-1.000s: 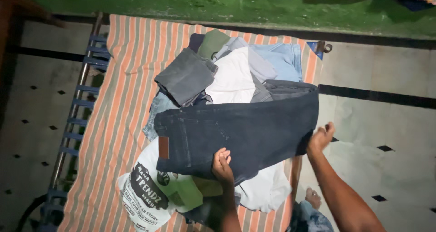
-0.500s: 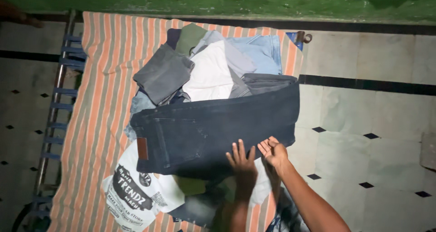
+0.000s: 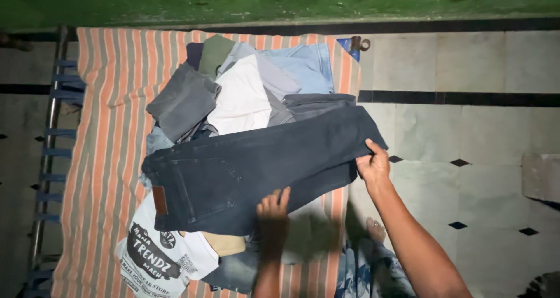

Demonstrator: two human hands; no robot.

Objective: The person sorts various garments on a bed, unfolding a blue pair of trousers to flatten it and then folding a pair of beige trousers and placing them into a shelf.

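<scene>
Arms reach in from the lower edge of the view, both stretched forward over a bed covered by an orange-and-grey striped sheet (image 3: pixel 116 99). The right hand (image 3: pixel 373 165) is extended out past the bed's right side, wrist straight, with thumb and fingers pinched on the leg end of a pair of dark blue jeans (image 3: pixel 251 169), holding that edge slightly lifted. The left hand (image 3: pixel 273 207) lies nearer the body, fingers spread wide and pressed flat on the lower edge of the same jeans, gripping nothing. The jeans lie folded lengthwise across the bed, waistband with a brown patch toward the left, legs running up to the right. Behind them sits a loose heap of clothes: a grey garment (image 3: pixel 184 102), a white garment (image 3: pixel 242 99), light blue jeans (image 3: pixel 303 64) and an olive piece (image 3: pixel 214 51). Under the waistband end lies a white printed plastic bag (image 3: pixel 157 254); whether anything is in it cannot be told, though a tan cloth (image 3: pixel 224 242) lies at its top edge. A tiled floor (image 3: pixel 466 129) spreads to the right.
</scene>
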